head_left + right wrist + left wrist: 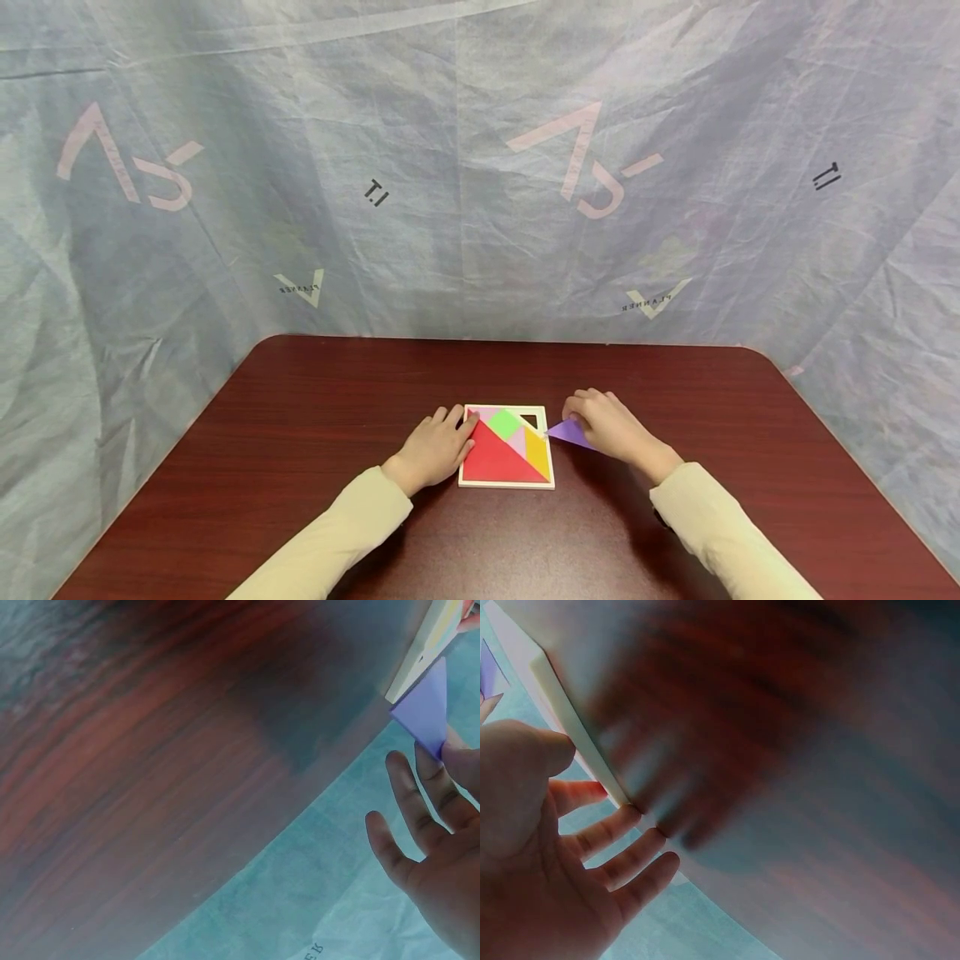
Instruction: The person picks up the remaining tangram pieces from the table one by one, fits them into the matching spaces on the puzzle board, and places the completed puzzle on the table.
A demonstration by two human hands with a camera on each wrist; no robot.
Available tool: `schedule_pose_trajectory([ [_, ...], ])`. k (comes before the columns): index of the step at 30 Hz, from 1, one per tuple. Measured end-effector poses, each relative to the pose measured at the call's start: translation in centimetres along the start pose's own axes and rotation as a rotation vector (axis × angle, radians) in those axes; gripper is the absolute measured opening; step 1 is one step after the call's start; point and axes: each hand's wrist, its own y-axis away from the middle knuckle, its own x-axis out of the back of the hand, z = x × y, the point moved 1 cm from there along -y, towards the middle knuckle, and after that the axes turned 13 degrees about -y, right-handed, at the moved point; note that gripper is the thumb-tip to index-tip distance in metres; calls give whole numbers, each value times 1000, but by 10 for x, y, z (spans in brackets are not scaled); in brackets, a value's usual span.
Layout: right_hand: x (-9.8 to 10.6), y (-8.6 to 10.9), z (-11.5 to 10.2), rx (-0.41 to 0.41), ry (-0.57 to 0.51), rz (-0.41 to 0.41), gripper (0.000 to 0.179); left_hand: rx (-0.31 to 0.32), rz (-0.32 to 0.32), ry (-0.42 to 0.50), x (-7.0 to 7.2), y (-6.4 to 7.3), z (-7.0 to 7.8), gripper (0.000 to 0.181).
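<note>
A square tangram tray with a pale rim lies on the table in the head view. Inside it sit a big red triangle, a green square, a yellow-orange piece and pink pieces; a dark gap shows at its upper right. My left hand rests on the tray's left side, fingers spread, with fingertips along its edge in the left wrist view. Between thumb and fingertips, my right hand pinches a purple triangle, its tip pointing at the tray's right rim.
The dark red wooden table extends around the tray on every side. Behind it and along both sides hangs a grey printed cloth.
</note>
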Motion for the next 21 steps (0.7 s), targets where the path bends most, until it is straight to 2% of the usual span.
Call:
schedule_pose_trajectory([
  [8,-4,-8,-2,-12,-15,45,16,-1,-2,1,0,1,0,42],
  [21,-10,-24,-7,-48,-68,47,16,4,-3,-3,1,0,1,42],
])
